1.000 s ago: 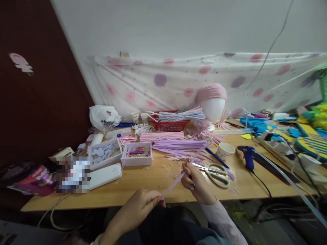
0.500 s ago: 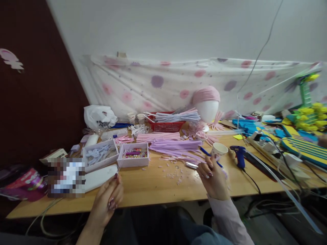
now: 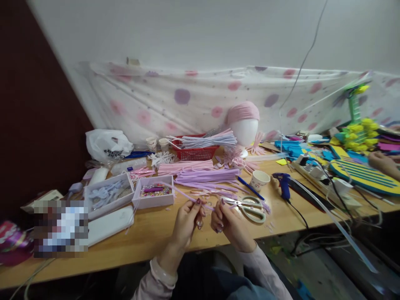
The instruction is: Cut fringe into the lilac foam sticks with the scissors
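Observation:
My left hand (image 3: 188,221) is closed in a pinch on a thin light-purple pipe cleaner (image 3: 184,194), whose free length points up and left toward the bead box. Close on its right, my right hand (image 3: 230,225) is closed too, fingertips pinching the same pipe cleaner where it runs across the small gap. Just behind the right fingers lie scissors (image 3: 254,214) with pale handles, their blades partly hidden. Beyond both hands rests a bundle of purple pipe cleaners (image 3: 206,177), with pink ones (image 3: 187,167) behind it.
A bead box (image 3: 153,203) and a box of pale-blue pieces (image 3: 108,208) stand left, near a white slab-shaped thing (image 3: 109,227). Rightward are a paper cup (image 3: 260,180), blue pen (image 3: 251,188), glue gun (image 3: 283,185) and power strips (image 3: 325,183). Another person's hand (image 3: 383,162) is far right.
My hands have come together over the table's front: the left moved right, the right moved left off the scissors. The pipe cleaner now spans between them. The view has shifted slightly right.

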Available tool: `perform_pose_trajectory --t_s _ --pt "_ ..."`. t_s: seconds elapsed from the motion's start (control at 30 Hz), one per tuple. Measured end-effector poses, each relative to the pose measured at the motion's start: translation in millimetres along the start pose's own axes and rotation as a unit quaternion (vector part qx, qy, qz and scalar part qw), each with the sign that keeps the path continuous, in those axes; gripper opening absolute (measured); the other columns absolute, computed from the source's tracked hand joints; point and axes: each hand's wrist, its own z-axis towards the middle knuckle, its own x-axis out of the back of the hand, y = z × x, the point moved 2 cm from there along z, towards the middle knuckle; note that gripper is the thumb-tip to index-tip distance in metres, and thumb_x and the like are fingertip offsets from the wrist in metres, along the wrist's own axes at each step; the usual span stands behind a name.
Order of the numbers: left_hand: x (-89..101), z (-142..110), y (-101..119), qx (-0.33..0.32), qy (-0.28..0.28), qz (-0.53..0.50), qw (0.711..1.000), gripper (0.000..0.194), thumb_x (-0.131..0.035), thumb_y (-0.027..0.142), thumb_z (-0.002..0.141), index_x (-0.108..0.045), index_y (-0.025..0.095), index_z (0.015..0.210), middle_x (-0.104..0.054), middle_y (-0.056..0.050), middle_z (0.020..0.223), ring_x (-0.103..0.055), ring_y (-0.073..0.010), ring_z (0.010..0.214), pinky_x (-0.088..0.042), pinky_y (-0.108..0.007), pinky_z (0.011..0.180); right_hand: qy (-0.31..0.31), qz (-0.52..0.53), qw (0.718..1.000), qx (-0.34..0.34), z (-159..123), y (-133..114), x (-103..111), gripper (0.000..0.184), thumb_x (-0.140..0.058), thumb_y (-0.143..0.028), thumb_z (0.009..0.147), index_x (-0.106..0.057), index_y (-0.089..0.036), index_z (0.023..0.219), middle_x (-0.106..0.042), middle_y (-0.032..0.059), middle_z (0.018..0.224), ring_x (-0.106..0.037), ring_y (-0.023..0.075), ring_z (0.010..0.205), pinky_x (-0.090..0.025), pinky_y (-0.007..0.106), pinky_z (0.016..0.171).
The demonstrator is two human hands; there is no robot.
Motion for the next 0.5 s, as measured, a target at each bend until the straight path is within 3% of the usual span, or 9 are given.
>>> perform_pose_trajectory --t_s 0.13,0.23,0.3,0.37,0.47,0.5 --pt "5.8 16 7 -0.067 0.053 -0.020 0.996 0.051 -0.081 0.057 0.059 -0.065 0.013 0.079 -0.061 0.002 0.062 -0.050 -0.0055 0.046 -0.040 -0.019 0.044 0.067 -0.043 0.995 0.062 1 -8 18 0.060 -0.043 -0.073 0.086 -0.021 -0.024 0.060 -0.014 -0.0108 0.050 -0.014 0.0073 0.040 -0.025 0.024 0.042" --pt "22.4 33 19 -0.116 0.092 -0.014 0.989 0.052 -0.079 0.059 0.060 -0.063 0.015 0.081 -0.063 0.003 0.064 -0.053 -0.0057 0.048 -0.042 -0.018 0.046 0.129 -0.124 0.978 0.104 -3 -13 43 0.057 -0.034 -0.069 0.092 -0.020 -0.024 0.061 -0.015 -0.0097 0.052 -0.016 0.0091 0.042 -0.029 0.025 0.044" --pt "33.4 45 26 -0.131 0.091 0.011 0.987 0.051 -0.080 0.057 0.059 -0.064 0.014 0.082 -0.063 0.002 0.062 -0.054 -0.0068 0.048 -0.042 -0.019 0.045 0.163 -0.208 0.957 0.119 -10 -18 68 0.053 -0.035 -0.063 0.094 -0.029 -0.024 0.059 -0.024 -0.0076 0.052 -0.026 0.0107 0.044 -0.034 0.027 0.048" --pt "41.6 58 30 -0.141 0.081 0.041 0.986 0.050 -0.081 0.055 0.060 -0.065 0.012 0.081 -0.062 0.002 0.060 -0.053 -0.0075 0.046 -0.042 -0.020 0.045 0.183 -0.315 0.923 0.124 -18 -23 95 0.044 -0.050 -0.053 0.092 -0.047 -0.022 0.061 -0.044 -0.0019 0.057 -0.042 0.0138 0.054 -0.038 0.028 0.055" --pt "46.4 75 30 -0.153 0.059 0.079 0.983 0.048 -0.079 0.055 0.063 -0.065 0.012 0.078 -0.063 0.001 0.059 -0.054 -0.0084 0.046 -0.044 -0.021 0.045 0.196 -0.449 0.862 0.129 -28 -29 132 0.013 -0.066 -0.034 0.081 -0.067 -0.021 0.081 -0.062 0.0044 0.081 -0.055 0.0197 0.076 -0.043 0.032 0.068" --pt "46.2 80 29 -0.157 0.051 0.088 0.982 0.047 -0.078 0.056 0.064 -0.065 0.012 0.078 -0.063 0.001 0.059 -0.055 -0.0085 0.046 -0.045 -0.021 0.045 0.190 -0.485 0.844 0.127 -30 -30 142 0.012 -0.066 -0.030 0.079 -0.069 -0.021 0.086 -0.065 0.0052 0.086 -0.057 0.0214 0.080 -0.044 0.034 0.072"
